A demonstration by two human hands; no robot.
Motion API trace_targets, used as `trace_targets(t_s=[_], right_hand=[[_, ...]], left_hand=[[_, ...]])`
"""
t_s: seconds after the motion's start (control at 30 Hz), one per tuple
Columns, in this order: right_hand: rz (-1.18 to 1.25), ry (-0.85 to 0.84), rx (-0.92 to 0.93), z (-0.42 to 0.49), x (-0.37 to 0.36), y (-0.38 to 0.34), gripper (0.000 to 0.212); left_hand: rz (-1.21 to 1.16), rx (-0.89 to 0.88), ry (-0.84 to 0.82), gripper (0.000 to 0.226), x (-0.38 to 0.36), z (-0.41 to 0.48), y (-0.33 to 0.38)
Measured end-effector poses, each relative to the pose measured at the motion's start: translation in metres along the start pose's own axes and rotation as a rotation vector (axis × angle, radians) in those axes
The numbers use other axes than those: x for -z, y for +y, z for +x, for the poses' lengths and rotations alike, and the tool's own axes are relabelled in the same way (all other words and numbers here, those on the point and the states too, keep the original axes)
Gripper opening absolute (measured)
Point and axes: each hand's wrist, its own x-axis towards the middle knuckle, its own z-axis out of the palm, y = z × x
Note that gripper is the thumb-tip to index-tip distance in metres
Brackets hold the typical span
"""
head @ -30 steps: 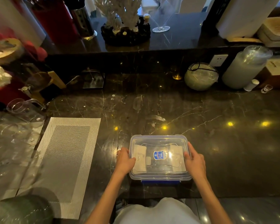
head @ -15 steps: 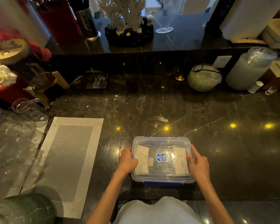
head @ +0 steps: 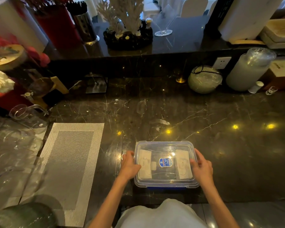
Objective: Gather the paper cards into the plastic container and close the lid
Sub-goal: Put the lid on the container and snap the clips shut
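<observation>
A clear plastic container (head: 165, 143) with a blue-trimmed lid sits on the dark marble counter near its front edge. The lid lies flat on top and carries a blue sticker (head: 165, 162). Through it I see pale paper cards (head: 144, 165) inside at the left and right ends. My left hand (head: 129, 165) presses the container's left side, thumb on the lid's edge. My right hand (head: 201, 167) grips the right side with fingers over the lid rim.
A grey woven placemat (head: 67, 162) lies left of the container. Clear glassware (head: 15, 137) crowds the far left. A round wrapped bowl (head: 204, 81), a tall white jar (head: 247, 71) and a small glass (head: 271, 90) stand at the back right below a raised ledge.
The view has drifted slightly. Both hands stay on the container's two sides, with my right fingers curling further over the lid's rim. The container has hardly moved.
</observation>
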Motion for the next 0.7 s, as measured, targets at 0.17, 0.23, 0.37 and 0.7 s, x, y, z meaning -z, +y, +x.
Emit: trace_targets(t_s=[0.17, 0.23, 0.37, 0.7], right_hand=[[0.206, -0.116, -0.151, 0.0, 0.008, 0.008, 0.065], [0.269, -0.145, -0.18, -0.002, 0.009, 0.01, 0.073], [0.296, -0.082, -0.169, -0.008, 0.008, 0.011, 0.087], [0.344, -0.217, -0.323, -0.034, -0.008, 0.04, 0.107]], left_hand=[[-0.078, -0.032, -0.084, 0.089, 0.009, -0.003, -0.002], [-0.018, -0.072, -0.122, 0.097, 0.01, -0.003, 0.0], [0.215, -0.185, -0.16, 0.102, 0.013, 0.009, 0.016], [0.442, -0.231, -0.402, 0.071, 0.015, 0.067, 0.091]])
